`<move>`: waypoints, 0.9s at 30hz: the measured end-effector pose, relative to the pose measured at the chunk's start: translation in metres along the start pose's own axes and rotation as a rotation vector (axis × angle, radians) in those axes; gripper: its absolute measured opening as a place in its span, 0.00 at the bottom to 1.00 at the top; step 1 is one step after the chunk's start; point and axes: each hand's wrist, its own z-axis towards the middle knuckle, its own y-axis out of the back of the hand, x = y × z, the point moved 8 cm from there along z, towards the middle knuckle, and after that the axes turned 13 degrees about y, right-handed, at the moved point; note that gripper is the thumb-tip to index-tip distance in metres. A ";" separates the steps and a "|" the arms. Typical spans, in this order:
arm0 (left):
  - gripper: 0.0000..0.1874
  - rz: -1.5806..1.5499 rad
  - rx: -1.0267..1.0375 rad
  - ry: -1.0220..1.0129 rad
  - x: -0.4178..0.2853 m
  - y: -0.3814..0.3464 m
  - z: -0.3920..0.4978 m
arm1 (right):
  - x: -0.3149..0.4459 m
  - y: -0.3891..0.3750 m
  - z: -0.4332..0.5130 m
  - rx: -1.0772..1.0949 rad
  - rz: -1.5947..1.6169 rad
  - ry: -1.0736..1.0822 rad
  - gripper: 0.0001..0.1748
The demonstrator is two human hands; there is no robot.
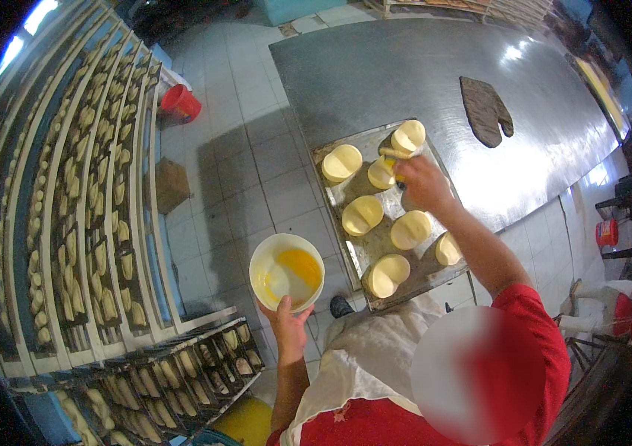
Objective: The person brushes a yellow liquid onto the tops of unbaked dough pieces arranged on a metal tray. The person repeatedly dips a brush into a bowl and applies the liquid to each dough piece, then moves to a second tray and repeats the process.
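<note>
My left hand [289, 323] holds a white plastic tub [257, 262] by its near rim, tilted so its inside shows. Yellow liquid [300, 269], like beaten egg, lies at the bottom. Over the far part of a metal baking tray [344, 192], my right hand [423, 181] grips a pastry brush [394, 153] with pale bristles. The brush is at a round, creased dough piece [381, 175], partly hidden by hand and brush. Several similar pieces sit on the tray, among them a dough piece [341, 163] at the far left and a dough piece [389, 276] at the near end.
The tray rests on a grey metal table [360, 72], overhanging its near edge. A dark oven mitt [483, 111] lies on the tabletop. Tall racks [79, 195] of shaped dough stand at the left. A red bucket [180, 103] and a cardboard box [171, 185] are on the tiled floor.
</note>
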 end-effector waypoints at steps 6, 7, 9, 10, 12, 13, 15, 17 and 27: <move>0.33 0.000 0.020 -0.013 -0.004 0.000 0.005 | 0.063 0.006 -0.022 -0.058 0.185 0.016 0.17; 0.33 0.004 0.006 -0.023 -0.005 0.002 0.005 | 0.059 0.011 -0.025 -0.102 0.143 -0.020 0.17; 0.33 0.012 0.015 -0.007 -0.003 0.001 0.005 | 0.050 0.023 -0.029 -0.211 0.058 -0.050 0.17; 0.34 0.018 0.008 -0.024 -0.005 0.001 0.004 | 0.044 0.025 -0.030 -0.222 -0.015 -0.088 0.16; 0.33 0.030 0.012 -0.009 -0.004 0.000 0.004 | 0.045 0.024 -0.033 -0.229 -0.022 -0.069 0.16; 0.33 0.037 0.003 -0.025 -0.005 0.001 0.004 | 0.046 0.021 -0.036 -0.215 -0.020 -0.086 0.16; 0.34 0.025 0.017 0.000 -0.004 0.001 0.004 | 0.058 0.016 -0.044 -0.210 0.076 -0.088 0.18; 0.37 0.005 0.031 0.019 -0.002 0.002 0.004 | 0.065 0.013 -0.050 -0.270 0.238 -0.125 0.18; 0.37 -0.043 0.004 0.009 0.008 0.006 -0.002 | -0.172 -0.035 -0.045 -0.628 0.858 -1.012 0.11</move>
